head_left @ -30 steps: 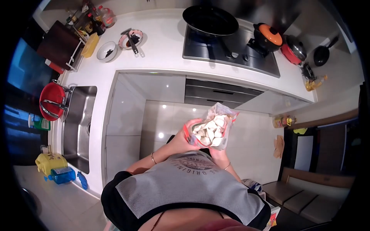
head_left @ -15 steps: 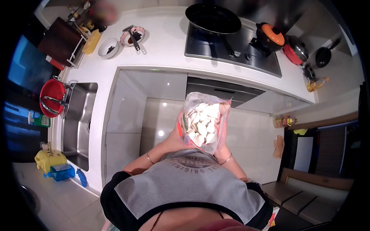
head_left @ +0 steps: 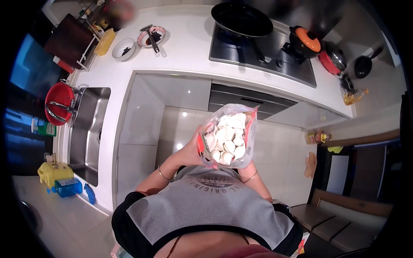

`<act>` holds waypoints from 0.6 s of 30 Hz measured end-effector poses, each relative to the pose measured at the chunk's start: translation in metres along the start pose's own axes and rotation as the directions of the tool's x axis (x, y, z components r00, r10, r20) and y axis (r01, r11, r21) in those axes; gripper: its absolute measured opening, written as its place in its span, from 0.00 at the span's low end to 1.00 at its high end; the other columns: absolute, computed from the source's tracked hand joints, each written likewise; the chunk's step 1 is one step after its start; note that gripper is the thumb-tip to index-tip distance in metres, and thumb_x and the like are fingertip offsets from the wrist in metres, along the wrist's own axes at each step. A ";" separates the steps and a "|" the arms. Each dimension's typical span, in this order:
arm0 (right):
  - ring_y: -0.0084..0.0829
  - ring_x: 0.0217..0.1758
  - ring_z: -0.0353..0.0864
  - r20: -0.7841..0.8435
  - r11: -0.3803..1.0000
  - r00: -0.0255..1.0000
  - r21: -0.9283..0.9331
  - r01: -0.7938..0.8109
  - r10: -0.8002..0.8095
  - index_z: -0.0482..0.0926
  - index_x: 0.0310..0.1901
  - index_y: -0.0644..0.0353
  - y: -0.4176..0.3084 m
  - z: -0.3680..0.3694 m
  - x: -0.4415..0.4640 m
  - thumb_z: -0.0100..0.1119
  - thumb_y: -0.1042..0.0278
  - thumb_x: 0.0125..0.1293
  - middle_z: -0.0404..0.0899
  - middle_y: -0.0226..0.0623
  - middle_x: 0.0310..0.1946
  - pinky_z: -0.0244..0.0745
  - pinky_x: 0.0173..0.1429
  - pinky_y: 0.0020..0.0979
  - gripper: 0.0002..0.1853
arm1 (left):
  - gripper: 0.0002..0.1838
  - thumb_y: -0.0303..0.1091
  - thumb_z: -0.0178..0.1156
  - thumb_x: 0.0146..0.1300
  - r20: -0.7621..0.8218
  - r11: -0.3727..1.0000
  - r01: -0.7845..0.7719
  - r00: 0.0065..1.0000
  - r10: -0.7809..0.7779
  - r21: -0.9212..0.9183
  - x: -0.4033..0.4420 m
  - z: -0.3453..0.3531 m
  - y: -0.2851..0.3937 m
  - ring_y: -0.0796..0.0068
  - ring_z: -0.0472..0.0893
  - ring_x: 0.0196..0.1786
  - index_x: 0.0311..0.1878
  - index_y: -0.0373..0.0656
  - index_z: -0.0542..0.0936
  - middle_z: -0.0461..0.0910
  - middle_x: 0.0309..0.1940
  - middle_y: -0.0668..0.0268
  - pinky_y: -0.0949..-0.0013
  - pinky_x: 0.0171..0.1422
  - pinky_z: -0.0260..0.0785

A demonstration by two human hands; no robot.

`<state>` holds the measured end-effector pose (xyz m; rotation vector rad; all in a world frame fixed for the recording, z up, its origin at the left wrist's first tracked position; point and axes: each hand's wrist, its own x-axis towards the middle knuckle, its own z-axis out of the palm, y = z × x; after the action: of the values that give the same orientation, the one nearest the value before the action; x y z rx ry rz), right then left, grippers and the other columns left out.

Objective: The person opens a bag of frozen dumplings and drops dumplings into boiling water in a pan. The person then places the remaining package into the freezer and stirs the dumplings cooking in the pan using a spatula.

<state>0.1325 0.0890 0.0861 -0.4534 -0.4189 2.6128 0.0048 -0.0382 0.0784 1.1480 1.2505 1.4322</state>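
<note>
An open plastic bag (head_left: 250, 139) full of white dumplings (head_left: 229, 136) is held in front of my chest, its mouth facing up towards me. My left hand (head_left: 192, 150) grips the bag's left side, near its red and green printed edge. At the lower right, my right hand (head_left: 247, 168) is on the bag too, mostly hidden behind the plastic. The fingers of both hands are largely out of sight around the bag.
Ahead, a large black frying pan (head_left: 242, 20) sits on the steel gas stove (head_left: 292, 69), beside an orange-lidded pot (head_left: 306, 41). Two bowls, a white one (head_left: 124, 49) and a pink-rimmed one (head_left: 162, 38), stand on the counter (head_left: 180, 56). To the left are a sink (head_left: 88, 142) and a red basin (head_left: 59, 101).
The bag has turned and tilted slightly in my hands, and the dumplings have shifted inside it. Less of my right hand shows now. The counter view has moved slightly.
</note>
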 end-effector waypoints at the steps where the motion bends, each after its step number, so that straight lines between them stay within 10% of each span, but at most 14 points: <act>1: 0.40 0.58 0.72 0.011 1.000 1.000 0.008 -0.009 0.009 0.63 0.61 0.61 0.000 0.000 0.000 0.32 0.37 0.68 0.69 0.44 0.57 0.68 0.62 0.40 0.34 | 0.66 0.35 0.81 0.27 0.010 1.000 0.001 1.000 -0.001 0.003 -0.002 -0.001 -0.002 0.68 0.55 0.69 0.69 0.42 0.46 0.53 0.67 0.60 0.63 0.71 0.47; 14: 0.41 0.56 0.74 0.324 0.964 0.942 0.208 -0.166 0.092 0.64 0.60 0.60 -0.008 -0.003 0.002 0.34 0.38 0.68 0.71 0.45 0.56 0.69 0.61 0.42 0.33 | 0.67 0.29 0.80 0.28 -0.079 0.960 -0.050 0.996 0.030 -0.275 0.000 0.020 -0.022 0.66 0.55 0.69 0.71 0.44 0.43 0.51 0.69 0.60 0.61 0.71 0.51; 18: 0.41 0.55 0.74 0.387 0.953 0.915 0.222 -0.208 0.109 0.65 0.60 0.60 -0.013 -0.001 0.003 0.34 0.38 0.68 0.72 0.45 0.55 0.70 0.60 0.42 0.33 | 0.65 0.20 0.77 0.31 0.067 0.679 0.190 0.977 -0.202 -0.709 0.003 0.023 0.001 0.67 0.56 0.69 0.71 0.46 0.44 0.50 0.69 0.61 0.61 0.69 0.56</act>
<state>0.1350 0.1015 0.0894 0.1057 -0.1536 2.8647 0.0268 -0.0316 0.0813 0.4425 0.6661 1.5497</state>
